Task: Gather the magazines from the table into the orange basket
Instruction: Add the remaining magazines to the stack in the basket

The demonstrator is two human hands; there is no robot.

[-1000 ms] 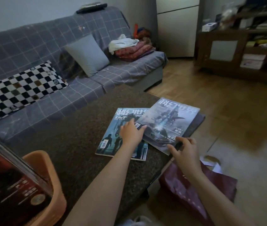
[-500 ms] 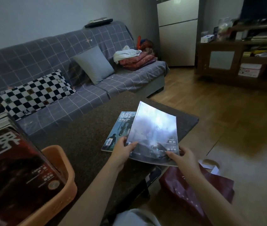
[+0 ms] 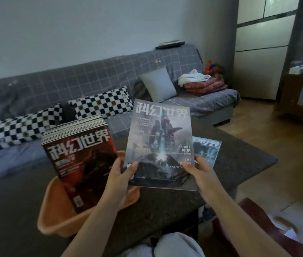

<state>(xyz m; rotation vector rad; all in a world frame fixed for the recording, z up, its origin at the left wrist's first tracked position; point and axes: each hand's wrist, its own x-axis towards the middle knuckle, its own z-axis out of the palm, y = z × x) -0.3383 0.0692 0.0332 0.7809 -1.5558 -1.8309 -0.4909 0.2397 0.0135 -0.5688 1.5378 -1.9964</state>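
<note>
I hold a grey-blue magazine (image 3: 159, 141) upright in the air above the dark table (image 3: 239, 164). My left hand (image 3: 121, 177) grips its lower left corner and my right hand (image 3: 200, 171) grips its lower right corner. To its left, an orange basket (image 3: 54, 216) stands on the table with a stack of several magazines (image 3: 80, 156) leaning upright in it, a red cover in front. A teal magazine (image 3: 207, 151) lies flat on the table behind my right hand, partly hidden by the held one.
A grey checked sofa (image 3: 91, 80) with checkered pillows (image 3: 100, 102) and folded blankets (image 3: 202, 84) runs behind the table. A dark red bag (image 3: 258, 229) sits on the wooden floor at lower right. A wooden shelf unit (image 3: 298, 95) stands far right.
Both hands lifted the grey-blue magazine off the table and raised it upright, moving it left toward the basket. The teal magazine stayed flat on the table.
</note>
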